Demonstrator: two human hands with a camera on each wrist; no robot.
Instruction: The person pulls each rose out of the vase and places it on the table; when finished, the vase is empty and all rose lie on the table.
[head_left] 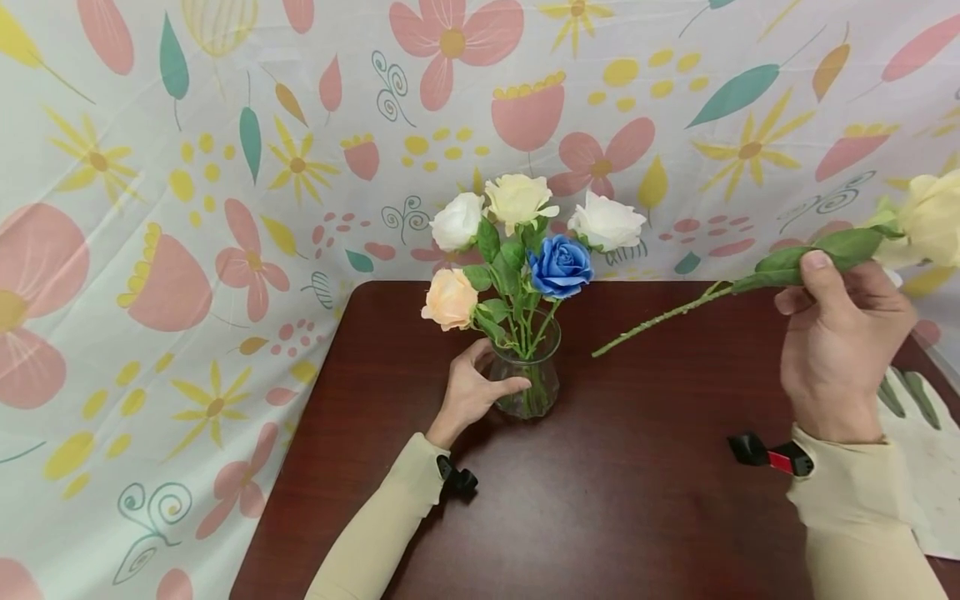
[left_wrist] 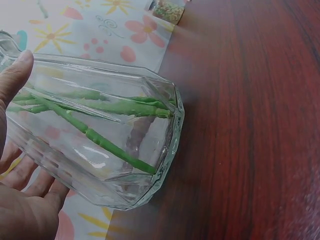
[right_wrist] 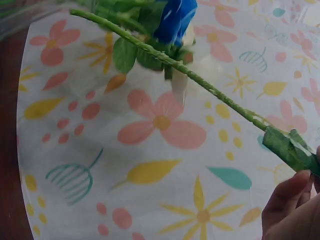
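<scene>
My left hand [head_left: 472,387] grips the side of a clear glass vase [head_left: 543,392], thumb across its front. Several roses stand in it: a blue rose [head_left: 561,267], a peach rose [head_left: 450,300], a cream rose [head_left: 519,200] and two white ones. Through the faceted glass, the left wrist view shows green stems [left_wrist: 105,142] reaching the vase's base. Off to the right of the vase, my right hand [head_left: 843,350] pinches a pale yellow rose [head_left: 933,217] by its leafy upper stem. Its bare stem [right_wrist: 215,92] slants down toward the vase, the lower end apart from it.
The dark reddish-brown table [head_left: 637,500] meets a flower-printed cloth [head_left: 300,117] at its back and left. A white item with grey-green strips [head_left: 926,475] lies by the right forearm. A small clear container [left_wrist: 168,11] with greenish bits shows in the left wrist view.
</scene>
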